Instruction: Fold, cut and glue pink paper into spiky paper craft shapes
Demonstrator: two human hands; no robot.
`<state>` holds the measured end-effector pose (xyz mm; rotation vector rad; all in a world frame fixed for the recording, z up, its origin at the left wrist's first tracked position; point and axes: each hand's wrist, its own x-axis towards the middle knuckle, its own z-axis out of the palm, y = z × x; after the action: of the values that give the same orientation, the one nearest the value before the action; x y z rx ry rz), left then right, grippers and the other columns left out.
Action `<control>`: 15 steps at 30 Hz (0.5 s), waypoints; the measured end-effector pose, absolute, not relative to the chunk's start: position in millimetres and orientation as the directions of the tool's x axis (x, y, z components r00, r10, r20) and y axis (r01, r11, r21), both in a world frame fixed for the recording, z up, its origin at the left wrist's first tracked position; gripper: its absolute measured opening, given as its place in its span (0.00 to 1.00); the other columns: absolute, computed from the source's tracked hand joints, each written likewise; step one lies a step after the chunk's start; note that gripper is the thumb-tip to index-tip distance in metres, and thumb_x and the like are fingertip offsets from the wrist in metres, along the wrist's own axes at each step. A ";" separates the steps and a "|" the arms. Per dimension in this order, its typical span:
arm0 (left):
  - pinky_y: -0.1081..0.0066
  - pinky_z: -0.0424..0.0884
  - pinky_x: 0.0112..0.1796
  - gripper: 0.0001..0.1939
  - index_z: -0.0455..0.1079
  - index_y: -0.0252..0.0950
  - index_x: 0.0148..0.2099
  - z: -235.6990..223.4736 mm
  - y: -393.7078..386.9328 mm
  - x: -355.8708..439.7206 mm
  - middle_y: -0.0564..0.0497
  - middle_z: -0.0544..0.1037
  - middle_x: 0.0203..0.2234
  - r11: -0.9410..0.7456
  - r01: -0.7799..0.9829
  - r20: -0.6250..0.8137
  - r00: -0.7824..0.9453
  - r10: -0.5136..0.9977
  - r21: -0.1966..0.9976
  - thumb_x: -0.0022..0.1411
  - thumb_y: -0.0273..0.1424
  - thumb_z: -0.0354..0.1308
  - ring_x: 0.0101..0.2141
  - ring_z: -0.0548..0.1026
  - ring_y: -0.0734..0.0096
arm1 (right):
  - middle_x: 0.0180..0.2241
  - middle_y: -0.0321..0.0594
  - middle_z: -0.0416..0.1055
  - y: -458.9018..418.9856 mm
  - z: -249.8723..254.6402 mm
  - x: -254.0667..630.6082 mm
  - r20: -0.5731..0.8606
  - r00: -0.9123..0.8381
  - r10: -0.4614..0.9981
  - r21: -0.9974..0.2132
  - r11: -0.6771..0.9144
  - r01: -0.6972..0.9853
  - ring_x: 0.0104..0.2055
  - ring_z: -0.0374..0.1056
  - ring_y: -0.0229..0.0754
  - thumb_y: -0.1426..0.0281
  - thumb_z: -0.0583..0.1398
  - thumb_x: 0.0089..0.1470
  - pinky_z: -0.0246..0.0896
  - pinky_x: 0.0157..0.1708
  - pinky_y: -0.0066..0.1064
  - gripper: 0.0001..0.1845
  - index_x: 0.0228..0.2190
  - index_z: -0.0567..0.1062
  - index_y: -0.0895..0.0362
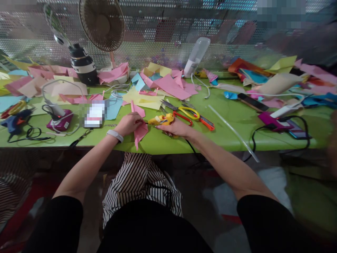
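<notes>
A pink folded paper piece lies near the front edge of the green table. My left hand is closed on its upper part, thumb and fingertips pinched together. In my right hand is a yellow glue gun, its nozzle pointing left at the paper beside my left fingertips. Whether the nozzle touches the paper I cannot tell. Just beyond the glue gun lie scissors with yellow and red handles and a red utility knife.
A clear glue stick lies to the right. Phones, including one at the left, and purple power blocks with cables flank the work. Coloured paper, a fan and a black bottle line the back. A blue glue gun rests far left.
</notes>
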<state>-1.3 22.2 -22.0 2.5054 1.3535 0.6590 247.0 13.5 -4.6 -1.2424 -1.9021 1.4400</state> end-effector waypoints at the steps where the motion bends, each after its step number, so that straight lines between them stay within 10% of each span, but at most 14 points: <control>1: 0.69 0.71 0.40 0.09 0.78 0.35 0.38 -21.8 22.0 -1.3 0.46 0.79 0.37 -0.554 0.734 0.283 0.476 0.833 0.394 0.63 0.25 0.56 0.35 0.76 0.68 | 0.14 0.29 0.61 13.2 -4.0 247.0 -0.160 -0.496 0.853 -0.918 0.056 0.393 0.15 0.54 0.30 0.55 0.68 0.46 0.50 0.15 0.25 0.20 0.22 0.68 0.55; 15: 0.69 0.71 0.39 0.07 0.77 0.35 0.38 -22.7 21.4 -2.6 0.47 0.79 0.37 -0.565 0.728 0.291 0.485 0.825 0.389 0.62 0.25 0.57 0.35 0.76 0.69 | 0.15 0.28 0.59 13.4 -2.3 246.3 -0.177 -0.507 0.844 -0.913 0.052 0.405 0.15 0.52 0.31 0.59 0.67 0.49 0.49 0.14 0.26 0.13 0.30 0.74 0.54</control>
<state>-2.6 21.4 -22.7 2.5175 1.3360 0.6679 246.3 13.4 -2.3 -1.2499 -1.9290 1.4496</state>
